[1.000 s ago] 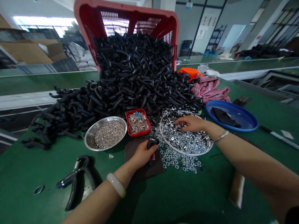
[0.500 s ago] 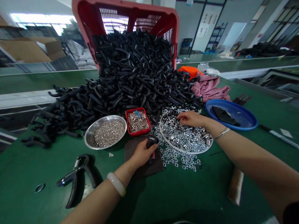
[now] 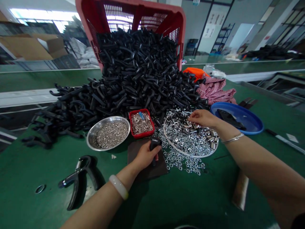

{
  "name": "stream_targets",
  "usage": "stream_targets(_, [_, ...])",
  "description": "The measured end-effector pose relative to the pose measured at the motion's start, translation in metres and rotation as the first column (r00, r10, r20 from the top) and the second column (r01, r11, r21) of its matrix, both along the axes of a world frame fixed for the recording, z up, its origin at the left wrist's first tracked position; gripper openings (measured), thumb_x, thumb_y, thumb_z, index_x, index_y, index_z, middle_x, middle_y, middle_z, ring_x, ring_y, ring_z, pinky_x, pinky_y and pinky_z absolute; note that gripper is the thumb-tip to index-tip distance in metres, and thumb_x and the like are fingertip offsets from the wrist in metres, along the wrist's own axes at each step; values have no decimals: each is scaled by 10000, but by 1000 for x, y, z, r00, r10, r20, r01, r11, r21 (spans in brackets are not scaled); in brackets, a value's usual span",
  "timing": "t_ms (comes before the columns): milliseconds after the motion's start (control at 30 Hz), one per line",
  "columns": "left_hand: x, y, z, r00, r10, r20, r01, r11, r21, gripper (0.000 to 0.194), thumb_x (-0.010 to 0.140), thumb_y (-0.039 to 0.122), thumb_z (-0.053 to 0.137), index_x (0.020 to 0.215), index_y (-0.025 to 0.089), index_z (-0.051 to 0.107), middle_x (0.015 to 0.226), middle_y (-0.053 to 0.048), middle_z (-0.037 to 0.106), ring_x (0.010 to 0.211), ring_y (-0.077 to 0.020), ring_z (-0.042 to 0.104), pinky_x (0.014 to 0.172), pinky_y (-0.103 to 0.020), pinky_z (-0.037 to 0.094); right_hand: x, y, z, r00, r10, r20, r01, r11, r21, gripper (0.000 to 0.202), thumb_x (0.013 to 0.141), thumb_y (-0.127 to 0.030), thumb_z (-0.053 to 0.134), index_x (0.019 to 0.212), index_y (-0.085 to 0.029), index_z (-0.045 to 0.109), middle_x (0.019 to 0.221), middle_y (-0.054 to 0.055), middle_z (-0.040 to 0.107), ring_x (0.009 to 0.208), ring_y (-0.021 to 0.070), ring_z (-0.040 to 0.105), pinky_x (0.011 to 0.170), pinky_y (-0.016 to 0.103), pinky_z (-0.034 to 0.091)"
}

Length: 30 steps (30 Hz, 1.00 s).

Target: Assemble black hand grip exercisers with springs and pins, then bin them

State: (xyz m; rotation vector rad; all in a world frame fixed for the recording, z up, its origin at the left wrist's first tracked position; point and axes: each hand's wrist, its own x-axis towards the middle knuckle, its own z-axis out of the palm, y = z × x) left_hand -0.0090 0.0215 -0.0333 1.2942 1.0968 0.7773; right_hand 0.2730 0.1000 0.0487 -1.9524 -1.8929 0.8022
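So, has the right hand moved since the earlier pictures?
Yes. Judged against the blue tray, the right hand has shifted a little to the right across the metal parts, closer to the tray's left edge.

Just below centre, the left hand (image 3: 145, 156) grips a black handle (image 3: 155, 143) above a dark pad (image 3: 156, 172). Right of centre, the right hand (image 3: 203, 118) is at metal parts (image 3: 190, 143) inside a white rim (image 3: 176, 150). Upper centre, a red crate (image 3: 135, 5) spills black pieces (image 3: 140, 70).
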Motion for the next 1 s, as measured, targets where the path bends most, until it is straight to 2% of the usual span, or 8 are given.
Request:
stream_targets(100, [2, 4, 8, 993, 65, 95, -43, 976, -215, 230, 722, 353, 580, 744, 164, 451, 534, 45, 500, 463, -75, 491, 487, -201, 409, -2, -26, -2, 850, -63, -523, 54, 998, -33, 346, 610, -422, 691, 836, -184, 582, 643, -3, 572, 560, 102, 528, 457, 211, 375])
stream_targets(200, [9, 9, 16, 998, 53, 12, -47, 950, -308, 151, 730, 278, 561, 778, 163, 474, 538, 59, 463, 431, -60, 442, 459, -194, 399, -11, -57, -8, 692, -71, -718, 6, 996, -92, 357, 609, -383, 724, 878, -188, 592, 720, 10, 598, 611, 95, 555, 467, 190, 400])
stream_targets(300, [19, 15, 18, 959, -81, -270, 44, 989, -138, 115, 722, 258, 562, 786, 167, 530, 508, 61, 443, 420, -69, 415, 438, -190, 368, -20, -84, -11, 670, -91, -737, -62, 982, -178, 321, 648, -382, 711, 870, -183, 593, 657, 6, 594, 537, 82, 536, 437, 189, 402])
stream_targets(433, [32, 24, 18, 708, -76, -702, 279, 943, 179, 113, 700, 266, 585, 757, 175, 618, 711, -27, 611, 648, -148, 570, 597, -247, 436, -22, -104, -13, 587, -169, -792, -40, 971, -237, 311, 655, -386, 709, 865, -197, 579, 692, -1, 590, 564, 93, 564, 440, 190, 425])
stream_targets(533, [38, 28, 18, 495, -32, -868, 423, 882, 209, 165, 705, 286, 578, 825, 197, 648, 854, -58, 636, 771, -192, 598, 677, -285, 459, -16, -110, -17, 563, -192, -804, -26, 968, -249, 298, 654, -370, 715, 854, -193, 580, 680, -8, 580, 572, 89, 568, 449, 183, 427])
stream_targets(633, [42, 25, 19, 374, -13, -927, 509, 838, 194, 206, 730, 294, 557, 900, 206, 635, 952, -60, 617, 849, -198, 594, 714, -285, 468, -13, -114, -23, 555, -200, -807, -10, 969, -247, 287, 672, -365, 701, 866, -192, 577, 660, -11, 575, 575, 87, 563, 455, 183, 422])
stream_targets(800, [46, 19, 20, 308, 9, -951, 546, 817, 185, 202, 786, 270, 502, 952, 195, 590, 1045, -67, 576, 891, -182, 587, 752, -275, 467, -18, -117, -29, 510, -238, -826, 36, 966, -256, 292, 651, -326, 716, 859, -182, 571, 770, 10, 592, 687, 111, 587, 520, 200, 457])
stream_targets(1000, [44, 21, 20, 366, 40, -930, 544, 801, 249, 199, 795, 246, 486, 970, 200, 569, 993, -77, 603, 896, -213, 588, 753, -308, 463, -30, -116, -28, 487, -258, -834, 67, 964, -259, 325, 617, -281, 737, 886, -191, 579, 805, 9, 591, 757, 128, 595, 565, 210, 476])
